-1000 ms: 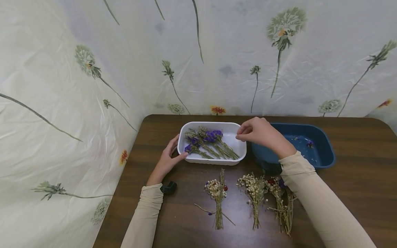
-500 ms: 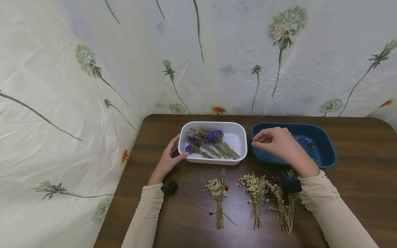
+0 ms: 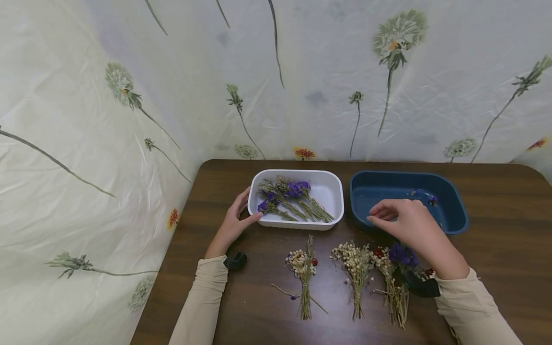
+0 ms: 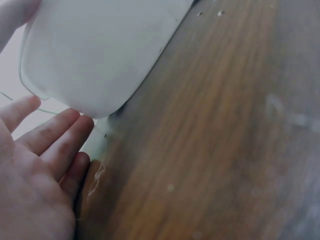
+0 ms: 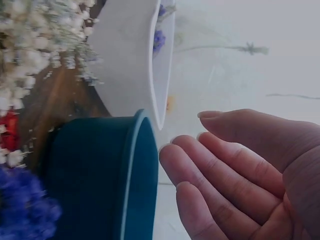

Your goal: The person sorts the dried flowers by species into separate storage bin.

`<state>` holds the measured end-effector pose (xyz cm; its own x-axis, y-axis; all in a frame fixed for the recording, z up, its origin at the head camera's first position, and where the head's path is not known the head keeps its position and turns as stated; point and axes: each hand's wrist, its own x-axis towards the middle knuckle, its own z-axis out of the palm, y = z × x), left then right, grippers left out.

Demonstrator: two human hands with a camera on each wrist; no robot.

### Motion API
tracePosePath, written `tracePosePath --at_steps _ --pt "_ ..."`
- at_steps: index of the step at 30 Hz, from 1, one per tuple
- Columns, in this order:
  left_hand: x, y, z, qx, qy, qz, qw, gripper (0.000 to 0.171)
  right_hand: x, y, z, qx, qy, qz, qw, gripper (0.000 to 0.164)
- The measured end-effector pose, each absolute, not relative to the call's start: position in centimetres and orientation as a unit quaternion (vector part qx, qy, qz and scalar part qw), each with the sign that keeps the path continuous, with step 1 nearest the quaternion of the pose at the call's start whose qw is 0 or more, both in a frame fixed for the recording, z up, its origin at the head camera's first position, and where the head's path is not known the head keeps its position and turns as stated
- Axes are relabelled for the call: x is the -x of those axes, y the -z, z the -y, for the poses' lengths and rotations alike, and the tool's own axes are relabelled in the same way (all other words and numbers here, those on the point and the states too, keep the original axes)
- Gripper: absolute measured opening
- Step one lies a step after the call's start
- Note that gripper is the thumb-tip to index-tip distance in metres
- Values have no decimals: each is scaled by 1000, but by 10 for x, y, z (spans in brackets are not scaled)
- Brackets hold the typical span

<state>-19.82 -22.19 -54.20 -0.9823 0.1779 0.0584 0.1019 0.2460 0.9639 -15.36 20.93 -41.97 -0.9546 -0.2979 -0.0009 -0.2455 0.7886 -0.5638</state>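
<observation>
My left hand (image 3: pixel 233 220) rests against the left end of a white plastic tub (image 3: pixel 326 192), thumb at its near corner rim. In the left wrist view its fairly straight fingers (image 4: pixel 60 137) touch the tub's outside. Inside the tub lie several dried purple flower sprigs (image 3: pixel 297 189). My right hand (image 3: pixel 411 223) hovers over the near side of a dark blue tub (image 3: pixel 366 191), its fingers loosely bent. The right wrist view shows nothing between thumb and fingers (image 5: pixel 225 175). A few purple petals (image 3: pixel 432 200) lie in the blue tub.
Nearer on the brown table (image 3: pixel 254 306) lie dried bouquets: one at left (image 3: pixel 304 278), one in the middle (image 3: pixel 356 263), and more at right (image 3: pixel 390 275), partly behind my right wrist. A loose stem (image 3: pixel 282 290) crosses beneath the left bouquet. A flower-patterned sheet (image 3: pixel 302 115) hangs behind.
My right hand has moved from the white tub's right end to the right and nearer, over the blue tub's near side. The left hand and the tubs have stayed put.
</observation>
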Motion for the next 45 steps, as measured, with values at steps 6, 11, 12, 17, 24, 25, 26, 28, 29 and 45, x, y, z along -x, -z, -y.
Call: tracePosePath --at_steps 6,11,12,17,24,25,26,28,29,45 --pt "198 541 222 -86 -605 -791 32 81 137 426 -215 136 279 -950 36 13" --pt "197 540 222 -89 -605 -791 29 82 124 435 -222 121 273 -953 45 9" --pt "197 540 222 -89 -605 -790 29 82 121 437 -224 118 271 -954 46 9" --pt "197 540 222 -88 -605 -791 32 82 109 446 -234 100 260 -959 56 10" --pt "197 540 221 -90 -606 -790 29 82 91 455 -249 73 257 -961 68 14" --pt "197 539 221 -93 -606 -789 28 82 89 457 -251 70 256 -962 70 15" --pt "197 539 221 -94 -607 -789 27 82 87 458 -252 66 256 -962 71 15" --pt "198 539 221 -95 -607 -789 26 82 83 461 -255 58 256 -962 76 15" --pt "198 539 221 -96 -607 -789 25 82 81 462 -256 53 256 -962 79 15" --pt "198 545 223 -96 -605 -790 31 80 69 477 -273 14 222 -965 141 29"
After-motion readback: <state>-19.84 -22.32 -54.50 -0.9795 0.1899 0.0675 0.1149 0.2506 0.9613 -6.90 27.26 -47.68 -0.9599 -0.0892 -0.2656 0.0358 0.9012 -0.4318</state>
